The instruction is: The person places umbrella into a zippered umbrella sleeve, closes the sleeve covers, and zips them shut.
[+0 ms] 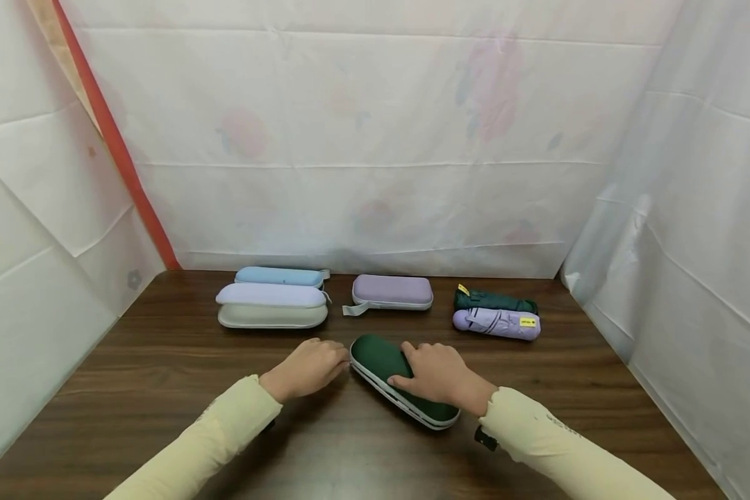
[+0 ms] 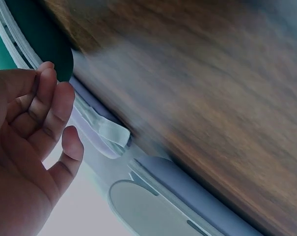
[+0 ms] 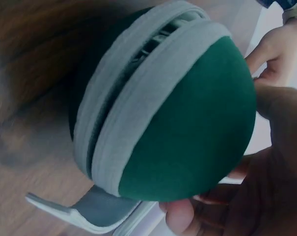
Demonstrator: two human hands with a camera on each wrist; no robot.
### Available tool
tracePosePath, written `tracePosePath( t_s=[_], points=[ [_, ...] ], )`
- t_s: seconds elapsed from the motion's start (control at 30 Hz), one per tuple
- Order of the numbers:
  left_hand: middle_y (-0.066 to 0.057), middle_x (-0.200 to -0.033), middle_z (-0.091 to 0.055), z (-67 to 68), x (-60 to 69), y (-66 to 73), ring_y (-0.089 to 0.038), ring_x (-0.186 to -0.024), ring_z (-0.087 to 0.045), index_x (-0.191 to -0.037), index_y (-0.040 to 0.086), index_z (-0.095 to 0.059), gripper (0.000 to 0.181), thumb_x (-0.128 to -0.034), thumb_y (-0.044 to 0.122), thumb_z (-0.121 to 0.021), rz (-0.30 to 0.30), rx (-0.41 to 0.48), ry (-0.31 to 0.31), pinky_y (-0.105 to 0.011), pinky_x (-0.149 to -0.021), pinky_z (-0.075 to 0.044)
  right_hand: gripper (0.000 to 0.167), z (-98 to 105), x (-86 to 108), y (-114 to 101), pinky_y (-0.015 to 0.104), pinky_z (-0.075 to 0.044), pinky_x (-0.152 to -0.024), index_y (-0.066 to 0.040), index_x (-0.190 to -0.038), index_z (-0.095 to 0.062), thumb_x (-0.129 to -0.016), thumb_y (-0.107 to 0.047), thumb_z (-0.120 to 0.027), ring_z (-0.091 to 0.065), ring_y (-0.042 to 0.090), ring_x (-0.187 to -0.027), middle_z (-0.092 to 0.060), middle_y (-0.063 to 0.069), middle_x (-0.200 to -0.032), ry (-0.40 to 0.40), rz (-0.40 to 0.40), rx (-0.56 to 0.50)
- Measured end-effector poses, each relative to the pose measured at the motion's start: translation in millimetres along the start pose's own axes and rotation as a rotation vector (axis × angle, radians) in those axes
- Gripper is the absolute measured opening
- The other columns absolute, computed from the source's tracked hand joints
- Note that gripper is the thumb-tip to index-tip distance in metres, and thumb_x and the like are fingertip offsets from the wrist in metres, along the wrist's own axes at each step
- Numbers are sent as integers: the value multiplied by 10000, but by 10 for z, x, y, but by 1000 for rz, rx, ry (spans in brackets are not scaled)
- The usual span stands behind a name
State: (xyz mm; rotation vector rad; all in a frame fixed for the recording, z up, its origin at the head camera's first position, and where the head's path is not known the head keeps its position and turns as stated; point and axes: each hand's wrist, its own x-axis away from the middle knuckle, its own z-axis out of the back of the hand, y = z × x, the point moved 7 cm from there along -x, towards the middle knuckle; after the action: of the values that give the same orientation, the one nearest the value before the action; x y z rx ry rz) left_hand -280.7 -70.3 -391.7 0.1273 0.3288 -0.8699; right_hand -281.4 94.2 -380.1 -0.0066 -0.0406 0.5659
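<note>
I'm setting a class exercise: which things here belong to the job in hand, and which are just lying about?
In the job, it seems:
green case, held by the right hand
left hand, at the case's end

Apparently just lying about:
blue case
lavender-and-grey case
purple case
dark green folded umbrella
lavender folded umbrella

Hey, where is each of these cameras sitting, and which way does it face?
Head: on the head, facing forward and down at the wooden table; both sleeves, left hand and right hand show.
Left wrist: on that wrist, facing along the palm toward the green case; the left hand shows.
Right wrist: on that wrist, facing the green case's end; the right hand shows, the left hand beyond.
Both wrist views share the green case.
</note>
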Motion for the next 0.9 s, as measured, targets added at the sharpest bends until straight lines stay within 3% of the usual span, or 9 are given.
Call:
tracePosePath(
  t_s=[0.17,0.3,0.43,0.5,0.57,0.63,0.77,0.83,0.9],
  points=[
    [30,-802,-638,-6,-40,75,-120,-739,-614,-816,134,-651,74,-889,131,-662,-7,-3,-9,-295,-595,-434,665,-16,21,-36,351,-497,-564,-6,-1231,-546,-879,-570,-572,-620,188,-673,-640,86,-829,-2,-76,-46],
    [33,-788,-633,-6,-77,131,-119,-721,-615,-809,138,-641,83,-886,136,-670,-25,0,-1,-290,-589,-432,690,-29,39,-62,359,-501,-564,31,-1223,-535,-872,-562,-584,-607,185,-648,-635,108,-813,2,-127,-62],
    [36,-781,-633,-18,-92,142,-115,-699,-617,-796,142,-633,96,-875,122,-682,-31,10,15,-293,-580,-440,706,-51,54,-71,355,-495,-525,54,-1242,-529,-897,-562,-544,-600,187,-606,-637,120,-792,49,-100,-45],
    [37,-780,-632,-30,-88,136,-110,-694,-617,-797,138,-635,93,-870,108,-684,-30,26,17,-299,-577,-450,630,-48,58,-62,336,-489,-518,27,-1252,-529,-942,-520,-495,-609,178,-617,-644,102,-827,104,-13,-27],
    [38,-783,-632,-50,-80,122,-104,-696,-618,-805,133,-641,83,-870,99,-679,-25,44,10,-310,-583,-464,496,-15,64,-43,319,-485,-535,-29,-1286,-526,-984,-419,-474,-605,152,-673,-629,56,-897,159,123,-16],
    [37,-795,-635,-75,-72,107,-97,-715,-622,-823,126,-651,63,-877,97,-670,-20,63,-4,-318,-598,-477,387,45,69,-21,306,-506,-624,-103,-1341,-509,-984,-251,-527,-611,144,-854,-610,46,-1070,197,296,23],
    [33,-822,-643,-94,-62,81,-89,-738,-624,-852,117,-667,51,-897,103,-647,-5,91,-28,-328,-631,-494,693,100,88,1,316,-472,-878,-239,-1428,-446,-835,17,-698,-464,184,-1221,-451,38,-1390,181,589,169],
    [30,-827,-646,-92,-62,76,-87,-738,-622,-861,115,-671,48,-897,97,-647,-3,101,-33,-328,-638,-497,795,78,111,-16,347,-411,-978,-279,-1440,-429,-787,56,-734,-358,215,-1336,-357,32,-1487,157,673,230],
    [29,-822,-646,-98,-64,74,-87,-730,-620,-858,116,-668,47,-895,93,-649,-4,106,-38,-328,-637,-497,773,58,130,-42,366,-363,-1028,-296,-1439,-431,-811,61,-708,-313,224,-1370,-314,7,-1518,132,703,241]
  ],
)
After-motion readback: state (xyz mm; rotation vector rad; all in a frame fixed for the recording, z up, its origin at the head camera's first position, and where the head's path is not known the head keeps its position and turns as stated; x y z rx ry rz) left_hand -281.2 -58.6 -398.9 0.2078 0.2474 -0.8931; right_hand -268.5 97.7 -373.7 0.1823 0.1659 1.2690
